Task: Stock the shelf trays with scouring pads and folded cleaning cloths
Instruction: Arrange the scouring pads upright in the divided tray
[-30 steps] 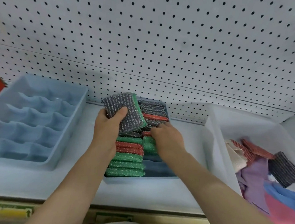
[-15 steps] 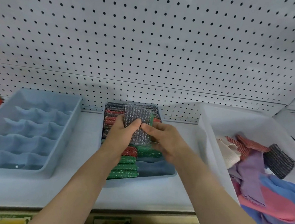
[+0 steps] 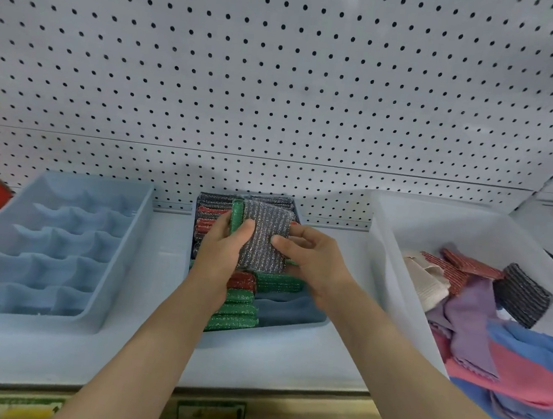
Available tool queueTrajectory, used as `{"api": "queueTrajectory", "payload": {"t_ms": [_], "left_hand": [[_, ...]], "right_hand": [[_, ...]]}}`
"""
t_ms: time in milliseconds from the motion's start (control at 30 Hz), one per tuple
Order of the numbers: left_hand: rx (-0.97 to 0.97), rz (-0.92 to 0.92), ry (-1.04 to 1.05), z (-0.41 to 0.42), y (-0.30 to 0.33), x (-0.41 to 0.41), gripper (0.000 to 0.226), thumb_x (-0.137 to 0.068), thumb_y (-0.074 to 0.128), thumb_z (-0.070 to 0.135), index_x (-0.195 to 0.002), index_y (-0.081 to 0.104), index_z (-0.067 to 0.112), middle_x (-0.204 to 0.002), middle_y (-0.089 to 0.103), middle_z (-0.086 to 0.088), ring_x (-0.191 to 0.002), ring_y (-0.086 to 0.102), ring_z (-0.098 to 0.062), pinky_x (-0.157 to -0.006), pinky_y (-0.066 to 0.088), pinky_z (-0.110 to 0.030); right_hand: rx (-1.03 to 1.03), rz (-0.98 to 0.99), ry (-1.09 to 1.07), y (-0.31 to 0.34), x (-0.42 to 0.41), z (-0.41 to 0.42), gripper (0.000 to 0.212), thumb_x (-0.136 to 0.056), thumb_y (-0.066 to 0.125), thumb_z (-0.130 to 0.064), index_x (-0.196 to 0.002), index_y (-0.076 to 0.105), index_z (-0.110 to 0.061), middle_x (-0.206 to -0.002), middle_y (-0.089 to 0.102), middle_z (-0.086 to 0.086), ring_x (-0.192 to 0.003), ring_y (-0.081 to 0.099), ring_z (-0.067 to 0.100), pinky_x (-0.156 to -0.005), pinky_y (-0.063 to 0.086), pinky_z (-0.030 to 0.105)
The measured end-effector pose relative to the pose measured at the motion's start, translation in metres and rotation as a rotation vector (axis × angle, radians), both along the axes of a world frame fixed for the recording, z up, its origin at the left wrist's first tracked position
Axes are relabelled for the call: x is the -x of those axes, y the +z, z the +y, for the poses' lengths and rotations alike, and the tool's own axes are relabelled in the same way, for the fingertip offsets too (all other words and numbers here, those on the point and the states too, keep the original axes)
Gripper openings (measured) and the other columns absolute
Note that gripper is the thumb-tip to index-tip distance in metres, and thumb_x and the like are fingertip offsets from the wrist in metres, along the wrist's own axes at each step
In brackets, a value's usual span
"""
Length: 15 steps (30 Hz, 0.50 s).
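Both hands, left [image 3: 220, 254] and right [image 3: 313, 265], pinching grey pad [image 3: 263, 239] mid-frame. Keep upright, slide into tray [image 3: 297, 318] gap lower right.

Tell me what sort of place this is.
Probably a shop aisle: a white pegboard back panel, a shelf with price-label strips on its front edge, and a divided tray of scouring pads being stocked.
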<state>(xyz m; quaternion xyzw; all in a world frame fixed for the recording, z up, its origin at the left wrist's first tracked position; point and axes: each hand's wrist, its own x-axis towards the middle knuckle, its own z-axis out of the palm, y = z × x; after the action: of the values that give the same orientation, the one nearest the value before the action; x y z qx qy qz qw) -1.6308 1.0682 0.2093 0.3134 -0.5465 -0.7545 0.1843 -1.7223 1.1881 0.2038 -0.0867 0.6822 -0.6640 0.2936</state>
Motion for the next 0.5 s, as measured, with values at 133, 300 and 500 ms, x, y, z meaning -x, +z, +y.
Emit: {"api": "queueTrajectory", "payload": {"t_ms": [133, 300, 500], "left_hand": [[0.022, -0.007, -0.002, 0.003, -0.006, -0.004, 0.017, -0.095, 0.064, 0.02, -0.111, 0.067, 0.025, -0.111, 0.073, -0.002, -0.106, 0.068, -0.026, -0.099, 0.051, -0.054], [0.014, -0.002, 0.143, -0.011, -0.013, -0.008, 0.025, -0.092, 0.068, 0.022, -0.116, 0.065, 0.023, -0.119, 0.068, 0.0, -0.115, 0.062, -0.024, -0.107, 0.043, -0.053], [-0.01, 0.008, 0.194, -0.02, -0.017, -0.011, 0.011, -0.094, 0.066, 0.019, -0.105, 0.067, 0.021, -0.104, 0.071, -0.004, -0.104, 0.067, -0.031, -0.094, 0.054, -0.056]], "right_hand": [[0.079, -0.067, -0.14, 0.007, 0.007, 0.01, 0.023, -0.081, 0.078, -0.006, -0.103, 0.071, -0.006, -0.093, 0.075, 0.009, -0.086, 0.072, 0.023, -0.081, 0.061, 0.039], [-0.059, 0.237, -0.107, 0.023, 0.016, 0.035, 0.021, -0.079, 0.08, -0.007, -0.095, 0.072, -0.019, -0.081, 0.074, 0.0, -0.074, 0.069, 0.012, -0.071, 0.058, 0.027], [-0.635, 0.936, 0.208, 0.008, 0.009, 0.041, 0.024, -0.078, 0.082, -0.02, -0.098, 0.072, -0.028, -0.09, 0.065, -0.008, -0.079, 0.061, 0.01, -0.077, 0.051, 0.026]]}}
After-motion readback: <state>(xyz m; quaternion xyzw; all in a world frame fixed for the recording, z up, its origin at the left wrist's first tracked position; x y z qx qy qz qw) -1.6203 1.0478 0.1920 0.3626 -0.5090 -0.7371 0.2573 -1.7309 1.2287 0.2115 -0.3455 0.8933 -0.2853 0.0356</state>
